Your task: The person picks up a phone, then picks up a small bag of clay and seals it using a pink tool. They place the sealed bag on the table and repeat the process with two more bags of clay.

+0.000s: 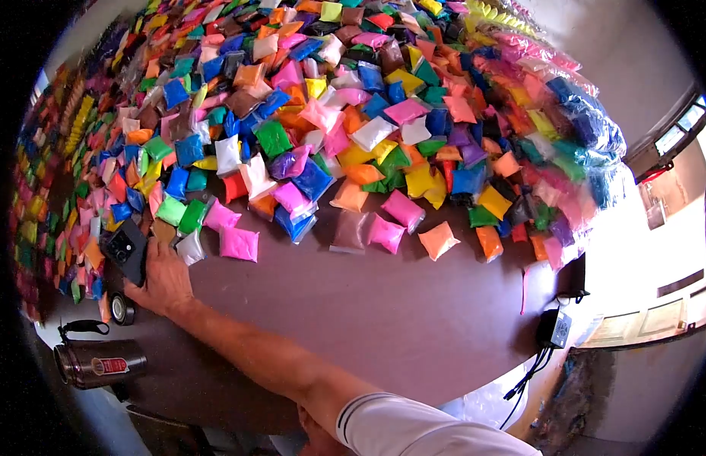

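Observation:
My right hand (169, 280) reaches across to the left side of the table, palm down. Its thumb and fingers are closed about the lower right edge of a black smartphone (125, 251), whose camera lenses face up. Small colored packets lie by the fingertips, among them a white one (191, 248) and a brown one (164, 231). A round black lid (122, 308) sits just below the thumb. Only part of my left hand (318, 438) shows at the bottom, beneath the right forearm; its fingers are hidden.
A big heap of colored packets (315, 114) covers the far part of the brown table (353, 327). Clear bags of packets (581, 129) are piled at the right. A dark metal flask (102, 363) lies at the left edge. A black power adapter (553, 328) with cables is at the right edge.

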### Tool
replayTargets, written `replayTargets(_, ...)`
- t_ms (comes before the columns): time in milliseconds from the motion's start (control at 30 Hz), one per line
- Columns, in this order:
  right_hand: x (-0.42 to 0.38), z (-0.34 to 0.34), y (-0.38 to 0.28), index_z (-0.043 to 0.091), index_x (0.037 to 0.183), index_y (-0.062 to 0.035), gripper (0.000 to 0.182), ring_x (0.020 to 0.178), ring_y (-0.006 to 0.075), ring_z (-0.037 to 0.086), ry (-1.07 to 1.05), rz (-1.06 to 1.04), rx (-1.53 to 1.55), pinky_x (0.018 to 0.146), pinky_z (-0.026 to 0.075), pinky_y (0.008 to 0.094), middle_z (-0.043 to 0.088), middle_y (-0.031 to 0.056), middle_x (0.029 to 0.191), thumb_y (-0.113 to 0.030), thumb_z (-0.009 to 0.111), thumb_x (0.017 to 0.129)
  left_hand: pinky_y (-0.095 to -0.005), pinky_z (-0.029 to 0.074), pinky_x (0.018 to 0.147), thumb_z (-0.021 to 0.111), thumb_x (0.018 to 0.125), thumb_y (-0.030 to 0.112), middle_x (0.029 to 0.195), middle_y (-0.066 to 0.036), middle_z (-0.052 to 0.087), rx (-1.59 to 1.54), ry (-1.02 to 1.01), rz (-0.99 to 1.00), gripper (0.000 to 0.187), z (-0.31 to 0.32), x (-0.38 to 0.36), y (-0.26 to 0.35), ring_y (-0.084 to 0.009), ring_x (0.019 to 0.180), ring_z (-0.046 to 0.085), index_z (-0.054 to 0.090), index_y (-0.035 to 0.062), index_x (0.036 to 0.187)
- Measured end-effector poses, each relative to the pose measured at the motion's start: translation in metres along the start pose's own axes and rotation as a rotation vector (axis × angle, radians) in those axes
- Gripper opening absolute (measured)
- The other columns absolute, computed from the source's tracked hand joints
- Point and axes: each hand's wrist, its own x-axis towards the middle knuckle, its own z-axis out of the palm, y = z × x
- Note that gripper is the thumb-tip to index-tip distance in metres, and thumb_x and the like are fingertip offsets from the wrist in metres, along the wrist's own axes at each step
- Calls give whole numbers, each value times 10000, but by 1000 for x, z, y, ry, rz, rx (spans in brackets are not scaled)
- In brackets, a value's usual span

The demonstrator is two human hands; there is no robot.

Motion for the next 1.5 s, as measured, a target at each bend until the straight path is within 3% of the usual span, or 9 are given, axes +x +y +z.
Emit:
replayTargets(367,0,5,0,410,1166,139,792,866,415,584,79,-32,-88,776,489,458,562,260,933,-367,718,640,-460,359,989,652,777,412,1198,-92,579,23,42,1,509,1,-6,-3,-299,1118,511,572,73,1148)
replayTargets(533,8,-11,-10,317,1280,-77,774,827,413,635,-14,120,138,725,523,480,632,242,907,-326,719,668,-466,345,1007,643,779,428,1216,-80,572,251,-43,165,510,20,-20,-31,-292,1135,502,573,83,1148)
replayTargets(600,15,-7,-4,425,1199,-49,658,835,397,633,-82,118,187,732,506,455,633,223,909,-356,720,697,-504,282,1055,642,753,400,1254,-84,558,-136,257,70,553,3,-8,-5,-291,1196,480,556,102,1211)
replayTargets(700,21,-2,2,539,1124,15,538,853,259,632,-17,52,346,775,491,362,645,160,934,-317,728,745,-487,250,1082,642,740,360,1258,-86,558,707,684,663,577,130,1,-121,-288,1243,449,534,128,1257)
replayTargets(800,24,-3,8,558,1113,74,493,870,150,584,-121,124,628,789,468,298,637,100,972,-290,700,812,-483,245,1085,631,756,346,1253,-92,559,-52,245,339,521,24,-8,-33,-296,1258,433,558,140,1229)
replayTargets(900,30,-4,18,584,1098,8,464,776,147,587,-217,211,768,669,478,274,613,92,943,-391,626,865,-485,273,1071,632,770,306,1240,-100,566,14,-155,155,454,-4,-16,-23,-291,1263,430,590,146,1192)
replayTargets(1000,33,-7,20,576,1103,-63,473,670,139,568,-339,379,940,532,460,243,587,79,879,-489,513,908,-413,294,1077,641,822,422,1362,-183,448,-804,149,-411,637,-37,12,33,-327,1236,425,419,110,1331)
replayTargets(1233,36,-9,29,538,1143,-60,572,671,171,629,-517,538,1397,542,511,270,650,122,896,-568,445,897,-450,321,1028,536,860,366,1203,-160,581,-273,244,-84,401,-11,2,12,-340,1210,451,604,89,1142)
replayTargets(1500,37,-6,38,501,1239,-26,655,730,198,636,-599,544,1409,606,519,308,654,129,937,-574,409,892,-451,337,1007,547,859,341,1165,-155,597,-323,289,-19,368,-10,3,12,-333,1173,480,611,84,1115)
